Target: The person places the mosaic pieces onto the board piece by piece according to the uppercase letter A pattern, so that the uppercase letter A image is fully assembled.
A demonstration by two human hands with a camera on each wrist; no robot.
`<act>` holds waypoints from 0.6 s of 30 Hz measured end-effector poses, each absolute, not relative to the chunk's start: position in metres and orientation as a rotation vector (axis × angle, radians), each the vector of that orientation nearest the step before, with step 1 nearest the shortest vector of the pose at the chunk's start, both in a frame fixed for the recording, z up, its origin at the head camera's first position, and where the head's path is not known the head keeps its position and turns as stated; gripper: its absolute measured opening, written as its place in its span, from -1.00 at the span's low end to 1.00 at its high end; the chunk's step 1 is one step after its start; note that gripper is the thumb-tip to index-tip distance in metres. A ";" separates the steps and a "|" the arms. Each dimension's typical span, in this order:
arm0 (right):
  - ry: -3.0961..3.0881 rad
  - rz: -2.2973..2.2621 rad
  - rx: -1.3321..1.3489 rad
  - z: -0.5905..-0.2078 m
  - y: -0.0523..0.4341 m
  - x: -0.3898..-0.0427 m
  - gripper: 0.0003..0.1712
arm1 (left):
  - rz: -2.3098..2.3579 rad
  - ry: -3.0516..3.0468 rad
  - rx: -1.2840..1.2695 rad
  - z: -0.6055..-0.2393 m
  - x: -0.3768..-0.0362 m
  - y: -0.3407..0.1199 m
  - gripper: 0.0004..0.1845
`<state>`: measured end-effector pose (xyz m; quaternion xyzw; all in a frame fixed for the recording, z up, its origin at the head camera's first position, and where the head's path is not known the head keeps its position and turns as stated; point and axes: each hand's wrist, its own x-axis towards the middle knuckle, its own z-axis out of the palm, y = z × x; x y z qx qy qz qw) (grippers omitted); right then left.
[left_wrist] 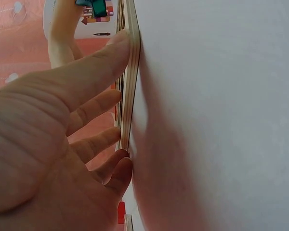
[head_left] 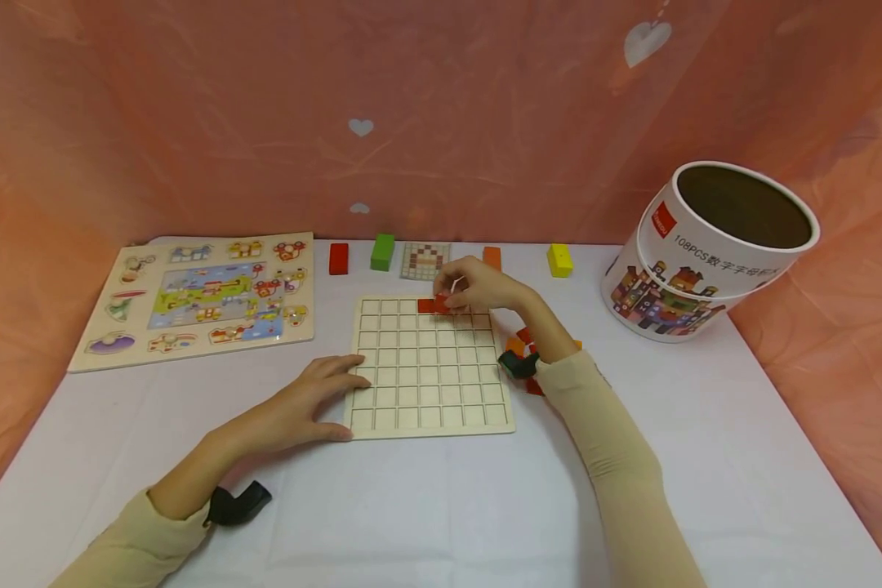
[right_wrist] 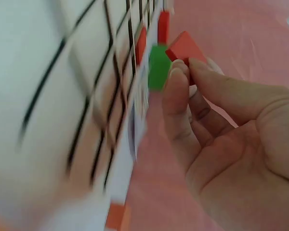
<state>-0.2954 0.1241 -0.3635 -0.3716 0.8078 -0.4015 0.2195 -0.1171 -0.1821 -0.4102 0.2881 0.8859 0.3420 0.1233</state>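
My right hand (head_left: 478, 283) pinches a red square tile (right_wrist: 187, 47) between thumb and fingertips, over the far row of the wooden grid board (head_left: 428, 418). Just left of it, another red tile (head_left: 425, 306) lies in a cell of that row. My left hand (head_left: 316, 400) rests along the board's left edge with its fingers spread. In the left wrist view, the thumb and fingertips of the left hand (left_wrist: 58, 120) touch the board's side (left_wrist: 132, 72). More red and orange tiles (head_left: 535, 387) lie right of the board, partly hidden by the right wrist.
Behind the board stand a red block (head_left: 339, 259), a green block (head_left: 382, 252), an orange block (head_left: 492, 258) and a yellow block (head_left: 559, 260), with a small pattern card (head_left: 425, 260) among them. A picture puzzle board (head_left: 191, 296) lies left; a large white bucket (head_left: 694, 261) stands right.
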 end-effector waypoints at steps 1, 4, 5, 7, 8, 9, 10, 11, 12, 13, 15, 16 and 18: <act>2.215 -1.106 -1.051 -0.365 0.116 -0.296 -0.86 | 0.996 2.583 0.838 -0.410 -0.117 -0.182 -0.36; 2.184 -1.067 -1.117 -0.370 0.094 -0.297 -0.86 | 0.999 2.580 0.836 -0.410 -0.117 -0.182 -0.36; 2.179 -1.053 -1.137 -0.371 0.088 -0.297 -0.86 | 1.001 2.580 0.836 -0.410 -0.117 -0.182 -0.36; 2.165 -1.037 -1.163 -0.374 0.079 -0.297 -0.85 | 1.000 2.578 0.836 -0.410 -0.117 -0.182 -0.36; 2.164 -1.025 -1.173 -0.375 0.076 -0.298 -0.85 | 1.003 2.577 0.839 -0.409 -0.117 -0.182 -0.36; 2.162 -1.019 -1.175 -0.376 0.073 -0.298 -0.85 | 1.004 2.574 0.839 -0.409 -0.117 -0.181 -0.36; 2.159 -1.018 -1.172 -0.377 0.072 -0.297 -0.85 | 1.003 2.575 0.841 -0.409 -0.117 -0.181 -0.36; 2.161 -1.013 -1.167 -0.377 0.071 -0.297 -0.85 | 1.002 2.575 0.843 -0.409 -0.117 -0.181 -0.36; 2.161 -1.012 -1.160 -0.377 0.070 -0.297 -0.84 | 1.003 2.574 0.844 -0.409 -0.117 -0.181 -0.36; 2.164 -1.007 -1.151 -0.377 0.070 -0.297 -0.85 | 1.003 2.573 0.843 -0.409 -0.117 -0.181 -0.36; 2.166 -1.002 -1.146 -0.377 0.070 -0.297 -0.86 | 1.001 2.575 0.840 -0.409 -0.117 -0.180 -0.36; 2.167 -0.998 -1.149 -0.377 0.070 -0.297 -0.86 | 1.000 2.576 0.838 -0.408 -0.117 -0.181 -0.36; 2.167 -0.992 -1.158 -0.379 0.070 -0.296 -0.87 | 1.002 2.580 0.844 -0.408 -0.116 -0.181 -0.37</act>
